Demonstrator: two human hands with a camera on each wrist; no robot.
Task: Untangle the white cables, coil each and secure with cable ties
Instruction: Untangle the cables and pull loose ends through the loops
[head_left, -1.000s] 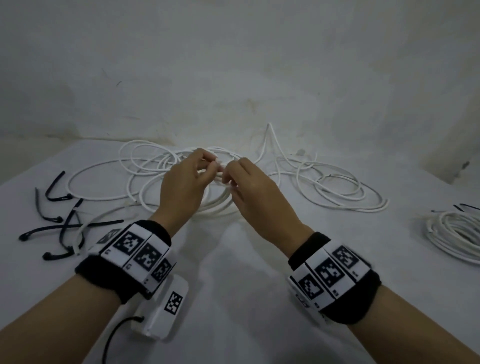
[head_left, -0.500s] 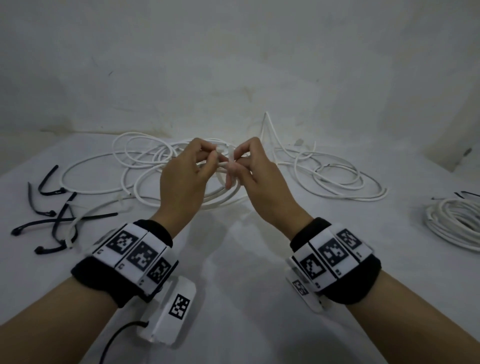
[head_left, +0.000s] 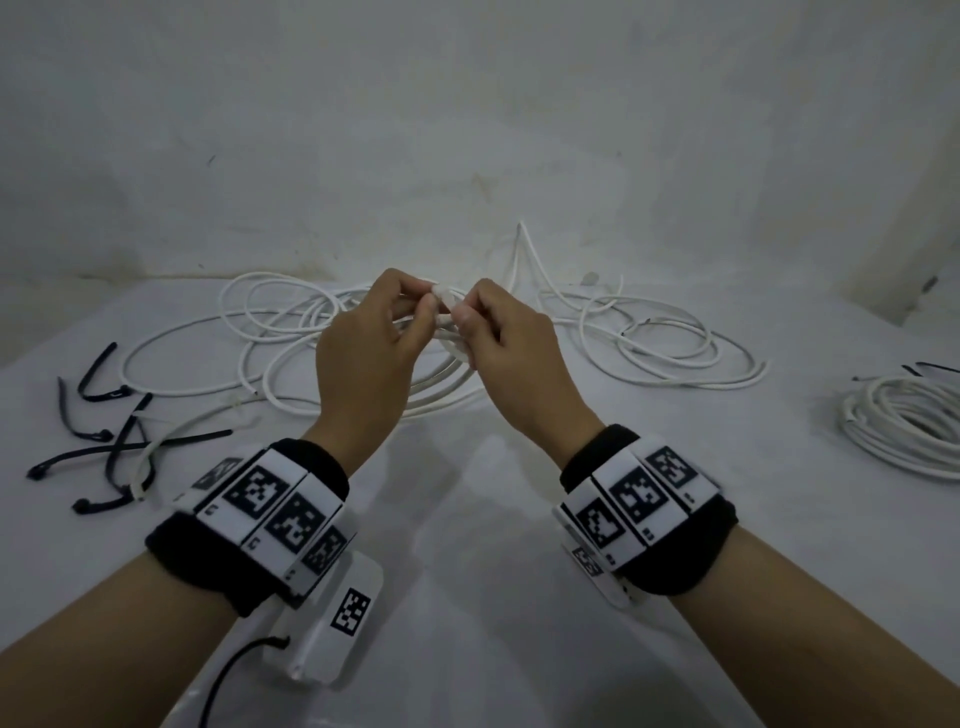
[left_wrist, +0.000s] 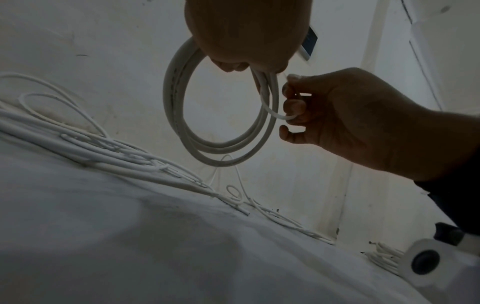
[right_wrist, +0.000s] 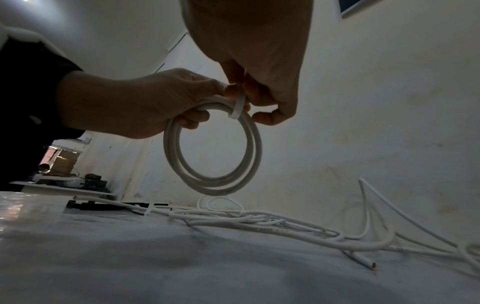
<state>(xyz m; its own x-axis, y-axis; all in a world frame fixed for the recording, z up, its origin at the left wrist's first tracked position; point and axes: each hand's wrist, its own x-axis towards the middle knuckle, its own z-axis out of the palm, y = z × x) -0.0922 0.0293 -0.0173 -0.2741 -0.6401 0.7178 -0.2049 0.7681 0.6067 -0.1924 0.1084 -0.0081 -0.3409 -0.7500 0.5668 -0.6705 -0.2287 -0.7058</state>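
Note:
A small coil of white cable (right_wrist: 249, 156) hangs in the air above the table's middle. My left hand (head_left: 410, 312) grips the coil's top, fingers curled round its strands (right_wrist: 182, 115). My right hand (head_left: 467, 317) pinches a white cable tie (right_wrist: 238, 107) that is looped round the coil right beside the left fingers; the left wrist view shows the tie (left_wrist: 270, 107) curving across the strands. Behind the hands, loose tangled white cables (head_left: 291, 332) sprawl over the table, more of them to the right (head_left: 675, 353).
Several black cable ties (head_left: 104, 447) and a white one (head_left: 176, 431) lie at the table's left. A coiled white cable bundle (head_left: 904, 421) rests at the right edge. A wall (head_left: 467, 130) stands close behind the white table (head_left: 467, 597).
Both hands stay together at the coil and have risen slightly. The right fingers have shifted their pinch on the tie.

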